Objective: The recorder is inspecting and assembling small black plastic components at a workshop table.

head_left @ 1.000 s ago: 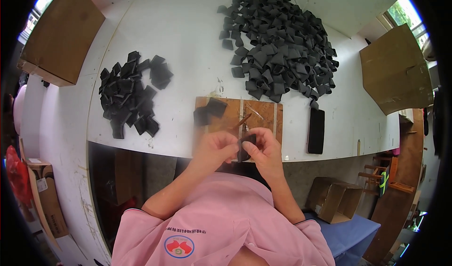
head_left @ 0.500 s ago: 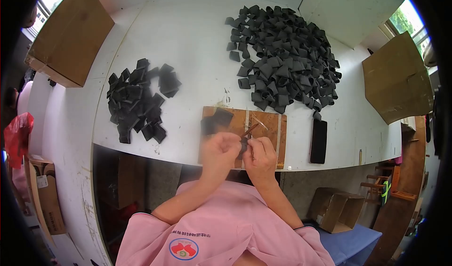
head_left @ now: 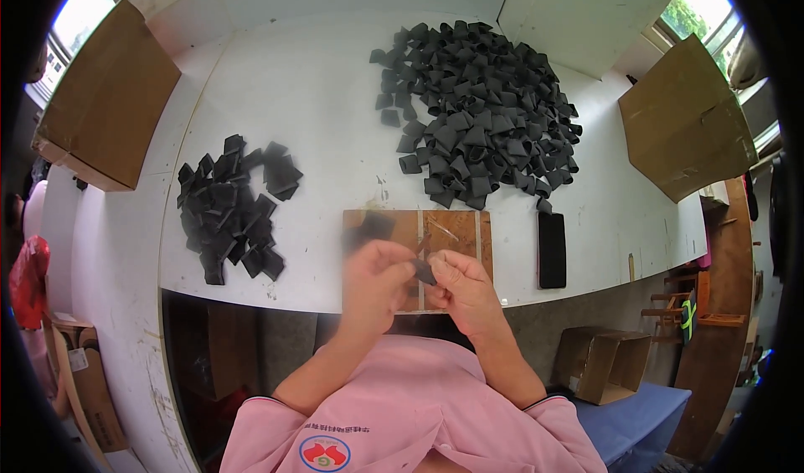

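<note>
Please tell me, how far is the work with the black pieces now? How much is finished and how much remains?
Done, it seems: the small pile of flat black pieces on the left of the white table. In hand: one black piece, held between the left hand and right hand above the wooden board. Left: the large heap of black pieces, far bigger, so most of the work probably remains.

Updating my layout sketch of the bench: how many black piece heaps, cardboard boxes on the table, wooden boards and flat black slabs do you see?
Heaps of black pieces: 2, large and small
Cardboard boxes on the table: 2, left and right
Wooden board: 1
Flat black slab: 1
Total: 6
</note>
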A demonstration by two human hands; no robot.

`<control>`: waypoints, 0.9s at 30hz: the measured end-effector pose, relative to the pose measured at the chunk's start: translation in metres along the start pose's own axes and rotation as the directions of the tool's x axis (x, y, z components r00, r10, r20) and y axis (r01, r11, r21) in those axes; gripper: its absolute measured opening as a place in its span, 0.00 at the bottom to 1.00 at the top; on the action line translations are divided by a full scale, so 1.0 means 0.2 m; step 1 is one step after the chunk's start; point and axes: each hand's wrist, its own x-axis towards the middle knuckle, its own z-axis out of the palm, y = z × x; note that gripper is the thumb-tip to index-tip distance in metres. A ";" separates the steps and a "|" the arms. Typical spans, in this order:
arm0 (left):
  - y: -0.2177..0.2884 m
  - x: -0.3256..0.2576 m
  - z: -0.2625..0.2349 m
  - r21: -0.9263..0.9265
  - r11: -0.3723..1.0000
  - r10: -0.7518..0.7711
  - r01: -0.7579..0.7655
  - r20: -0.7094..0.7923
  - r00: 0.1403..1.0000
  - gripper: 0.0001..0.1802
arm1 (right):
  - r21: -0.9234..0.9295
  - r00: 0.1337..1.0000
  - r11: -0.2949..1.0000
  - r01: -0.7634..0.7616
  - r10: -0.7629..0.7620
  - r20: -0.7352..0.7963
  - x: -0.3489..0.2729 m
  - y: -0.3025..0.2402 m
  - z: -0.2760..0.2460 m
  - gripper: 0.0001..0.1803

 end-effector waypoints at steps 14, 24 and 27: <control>0.10 0.10 -0.06 -0.483 0.732 -0.342 0.480 0.350 0.872 0.07 | -0.299 0.961 0.928 0.221 -0.154 0.232 0.16 -0.17 0.01 0.14; 0.10 0.06 0.06 0.495 0.750 0.404 -0.438 0.182 0.897 0.18 | -0.722 0.784 0.425 0.546 -0.564 0.261 0.17 -0.16 0.00 0.09; 0.16 0.08 0.08 0.627 0.385 0.572 -0.677 0.414 0.708 0.20 | -0.750 0.710 0.410 0.519 -0.695 0.112 0.08 -0.16 0.03 0.09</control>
